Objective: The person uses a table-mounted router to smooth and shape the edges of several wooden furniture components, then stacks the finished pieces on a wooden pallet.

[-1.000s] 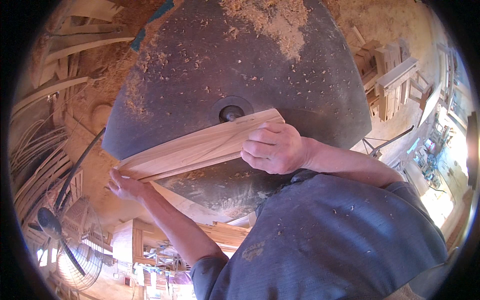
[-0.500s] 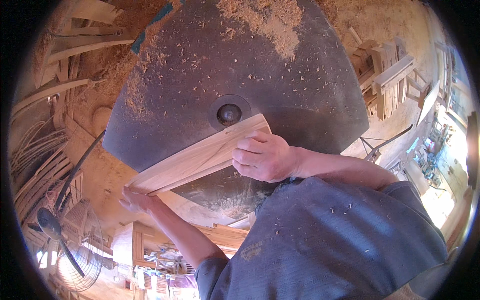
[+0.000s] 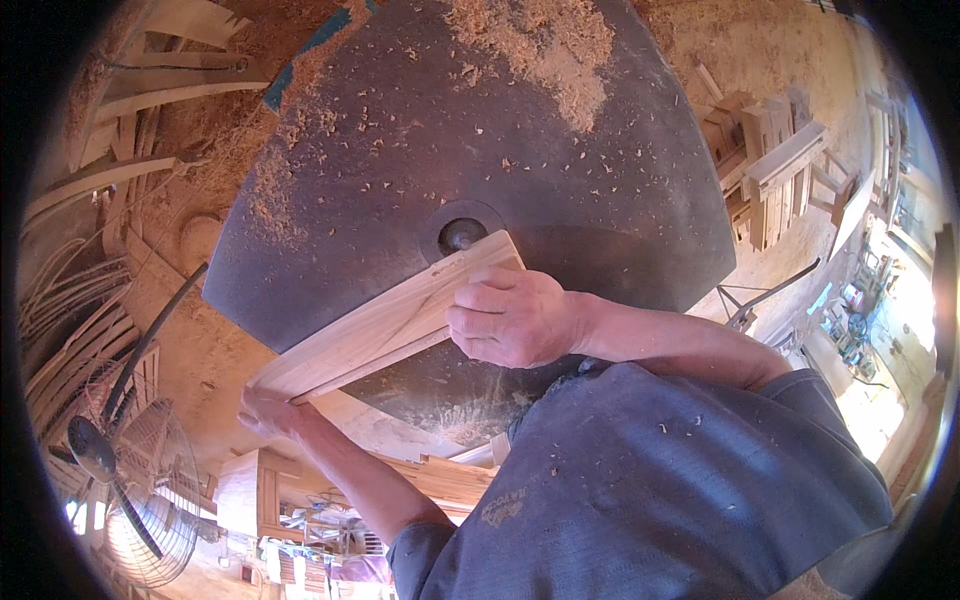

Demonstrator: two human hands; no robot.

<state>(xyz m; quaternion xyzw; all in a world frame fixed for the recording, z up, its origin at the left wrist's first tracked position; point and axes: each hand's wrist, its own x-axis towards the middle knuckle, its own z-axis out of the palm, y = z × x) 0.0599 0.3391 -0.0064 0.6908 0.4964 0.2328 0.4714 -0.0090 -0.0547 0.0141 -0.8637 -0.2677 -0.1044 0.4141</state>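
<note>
A pale wooden board (image 3: 375, 325) lies aslant on the dark machine table (image 3: 360, 210), its left end jutting past the table's edge. My right hand (image 3: 508, 318) grips the board near its right end, fingers curled over the near side. At the far left end, my left hand (image 3: 268, 412) is closed round the board's tip, its fingers partly hidden beneath. The board's far edge rests against or just beside the round dark cutter spindle (image 3: 461, 236) set in the tabletop. I cannot tell whether the spindle is turning.
Wood shavings (image 3: 545, 50) are heaped at the table's far side and scattered across it. To the left stands a wire-caged fan (image 3: 150, 490) near curved wooden strips (image 3: 90, 350). Stacked wooden pieces (image 3: 780, 175) stand at the right, and a wooden cabinet (image 3: 250, 490) at the lower left.
Both hands have shifted slightly left with the board. Its right end now lies closer to the spindle, and my grip stays the same.
</note>
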